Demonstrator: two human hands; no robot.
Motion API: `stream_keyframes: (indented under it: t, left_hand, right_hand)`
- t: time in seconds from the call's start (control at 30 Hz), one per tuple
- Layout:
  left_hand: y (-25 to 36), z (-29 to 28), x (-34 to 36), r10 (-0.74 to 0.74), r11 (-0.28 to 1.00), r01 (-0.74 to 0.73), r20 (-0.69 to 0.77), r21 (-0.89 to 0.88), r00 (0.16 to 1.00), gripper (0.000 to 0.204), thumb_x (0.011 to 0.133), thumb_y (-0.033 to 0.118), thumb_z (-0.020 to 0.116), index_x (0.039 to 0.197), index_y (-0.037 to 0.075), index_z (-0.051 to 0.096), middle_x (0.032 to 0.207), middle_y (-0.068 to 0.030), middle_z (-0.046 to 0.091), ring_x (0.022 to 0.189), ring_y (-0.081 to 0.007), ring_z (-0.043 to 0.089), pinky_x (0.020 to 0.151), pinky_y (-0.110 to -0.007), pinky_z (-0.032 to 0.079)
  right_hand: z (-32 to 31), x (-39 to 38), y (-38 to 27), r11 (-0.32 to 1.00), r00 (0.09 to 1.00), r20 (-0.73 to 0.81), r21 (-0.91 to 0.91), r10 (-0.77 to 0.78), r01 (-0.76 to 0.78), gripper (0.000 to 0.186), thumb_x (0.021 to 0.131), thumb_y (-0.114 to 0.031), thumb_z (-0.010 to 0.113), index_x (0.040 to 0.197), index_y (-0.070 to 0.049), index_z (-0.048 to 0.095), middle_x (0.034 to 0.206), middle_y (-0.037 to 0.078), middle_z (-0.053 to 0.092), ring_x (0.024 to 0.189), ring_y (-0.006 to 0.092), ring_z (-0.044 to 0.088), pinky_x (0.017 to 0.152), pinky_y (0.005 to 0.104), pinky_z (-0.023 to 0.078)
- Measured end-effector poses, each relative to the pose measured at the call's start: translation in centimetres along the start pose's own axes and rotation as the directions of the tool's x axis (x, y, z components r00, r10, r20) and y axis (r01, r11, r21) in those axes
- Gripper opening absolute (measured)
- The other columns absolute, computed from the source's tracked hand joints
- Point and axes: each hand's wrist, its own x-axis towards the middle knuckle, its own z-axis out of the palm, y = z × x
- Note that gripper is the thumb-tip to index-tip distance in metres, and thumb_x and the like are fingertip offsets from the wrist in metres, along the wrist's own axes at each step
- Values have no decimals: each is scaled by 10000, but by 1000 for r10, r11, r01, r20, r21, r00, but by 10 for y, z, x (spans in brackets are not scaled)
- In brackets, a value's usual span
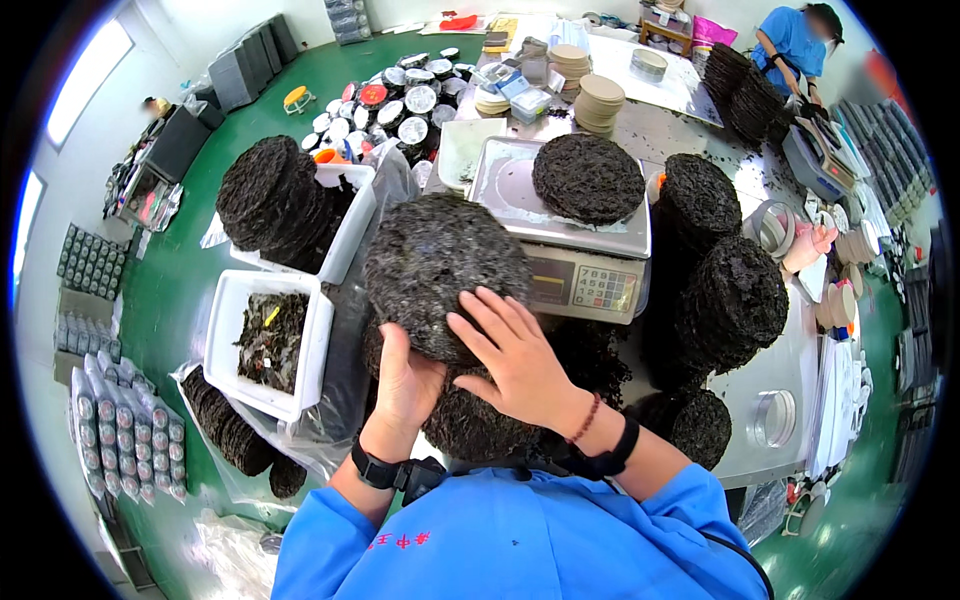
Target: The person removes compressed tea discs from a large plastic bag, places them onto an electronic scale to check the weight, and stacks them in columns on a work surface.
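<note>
In front of me a round, dark disc of dried seaweed (445, 265) is tilted up above the table. My left hand (408, 375) is closed on its lower left edge, thumb in front and the other fingers partly hidden. Against the lower right of its face lies my right hand (515, 360), open, with fingers stretched out. Just beyond, a similar seaweed disc (588, 178) rests on the steel pan of a digital scale (580, 285). More dark seaweed (480, 425) lies below my hands, partly covered by them.
Stacks of seaweed discs stand right of the scale (735, 300) and on the left (270, 200). A white bin (312, 375) holds loose scraps. Paper-coloured round discs (600, 100) are piled behind. Another person's hand (810, 247) shows at right; a person in blue (795, 45) is farther back.
</note>
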Motion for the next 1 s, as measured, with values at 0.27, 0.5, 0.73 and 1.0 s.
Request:
stream_keyframes:
  t: [0.27, 0.5, 0.73, 1.0]
  left_hand:
    - [16, -20, 83, 252, 925, -153, -261, 348, 932, 533, 919, 51, 634, 1396, 36, 397, 1347, -89, 513, 1213, -223, 515, 1023, -391, 430]
    - [-20, 18, 178, 319, -67, -557, 547, 828, 774, 725, 801, 43, 729, 1428, -1, 367, 1402, -196, 447, 1316, -344, 430, 1094, -386, 351]
    - [-21, 12, 124, -70, -20, -487, 484, 873, 872, 762, 771, 112, 747, 1437, 17, 387, 1452, -199, 423, 1379, -328, 375, 1144, -383, 290]
    - [6, -79, 15, -91, -31, -167, 164, 985, 982, 788, 768, 136, 764, 1428, -30, 368, 1432, -200, 424, 1344, -315, 403, 1127, -380, 307]
  right_hand:
    - [-18, 31, 203, 787, 889, -219, -415, 401, -457, 818, 823, -431, 710, 1445, -41, 349, 1496, 172, 366, 1423, 333, 280, 1161, 501, 183]
    - [-29, -70, 150, 815, 984, -136, -555, 111, -169, 428, 829, -91, 522, 1253, -75, 568, 933, 82, 467, 935, 275, 494, 940, 432, 405]
    - [-64, -257, -2, 651, 844, -304, -539, 441, -534, 423, 790, -85, 621, 1210, -124, 655, 1151, 69, 569, 1084, 259, 538, 924, 397, 433]
    - [-26, -399, 38, 176, 367, -439, -417, 820, -892, 629, 787, -149, 733, 1353, -43, 481, 1378, 168, 459, 1275, 345, 424, 1079, 464, 309]
